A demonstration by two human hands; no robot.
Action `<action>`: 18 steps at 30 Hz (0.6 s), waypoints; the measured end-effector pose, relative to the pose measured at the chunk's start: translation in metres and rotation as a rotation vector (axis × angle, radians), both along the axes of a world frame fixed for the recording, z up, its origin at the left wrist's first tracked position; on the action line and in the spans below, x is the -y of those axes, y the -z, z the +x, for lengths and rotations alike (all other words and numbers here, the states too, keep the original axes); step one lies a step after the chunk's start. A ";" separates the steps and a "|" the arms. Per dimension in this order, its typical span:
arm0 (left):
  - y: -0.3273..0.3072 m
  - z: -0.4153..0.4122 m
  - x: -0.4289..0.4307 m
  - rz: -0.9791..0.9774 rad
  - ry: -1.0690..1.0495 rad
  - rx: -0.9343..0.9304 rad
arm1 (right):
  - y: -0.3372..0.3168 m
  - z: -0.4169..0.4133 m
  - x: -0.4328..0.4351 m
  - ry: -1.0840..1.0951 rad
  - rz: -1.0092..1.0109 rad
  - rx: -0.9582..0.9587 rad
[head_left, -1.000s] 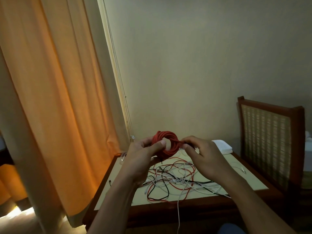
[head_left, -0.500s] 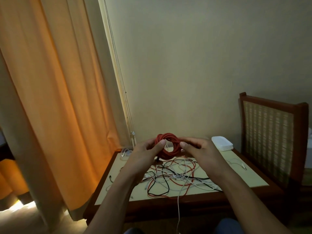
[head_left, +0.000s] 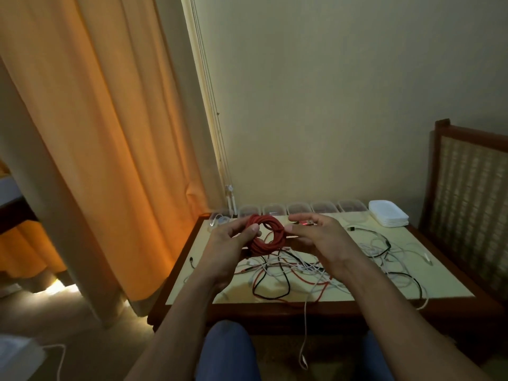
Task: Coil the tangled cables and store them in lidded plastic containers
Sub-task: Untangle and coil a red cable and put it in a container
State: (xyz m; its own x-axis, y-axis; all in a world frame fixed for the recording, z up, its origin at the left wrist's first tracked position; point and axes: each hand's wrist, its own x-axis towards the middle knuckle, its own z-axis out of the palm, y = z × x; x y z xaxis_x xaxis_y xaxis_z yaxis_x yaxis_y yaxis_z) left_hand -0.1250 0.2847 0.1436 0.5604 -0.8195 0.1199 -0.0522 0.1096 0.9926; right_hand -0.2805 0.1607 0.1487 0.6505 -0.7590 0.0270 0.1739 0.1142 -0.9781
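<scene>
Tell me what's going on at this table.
A person seated at the table holds a red coil in both hands above a tangle of loose cables. The left hand grips its left side, and the right hand pinches its right side, with the red plug by those fingers. Clear containers line the far edge, with lids stacked at the right. The coil is not yet stored.

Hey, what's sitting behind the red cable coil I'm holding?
Behind the red coil, a row of clear containers lines the far edge of the table. The left hand and right hand, with the coil, hide the tabletop just before them.
</scene>
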 end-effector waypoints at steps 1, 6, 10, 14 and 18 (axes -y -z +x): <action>0.002 0.006 0.003 0.002 -0.005 -0.016 | 0.002 0.009 0.000 0.003 0.032 0.016; 0.008 0.036 0.025 -0.001 -0.031 -0.099 | 0.014 0.060 0.008 0.043 0.103 0.037; 0.018 0.067 0.045 0.011 -0.092 -0.137 | 0.020 0.101 0.025 0.083 0.009 -0.015; 0.034 0.107 0.065 0.023 -0.235 -0.109 | 0.031 0.143 0.053 0.102 -0.037 -0.065; 0.056 0.156 0.089 0.073 -0.288 -0.078 | 0.052 0.192 0.084 0.062 -0.083 -0.140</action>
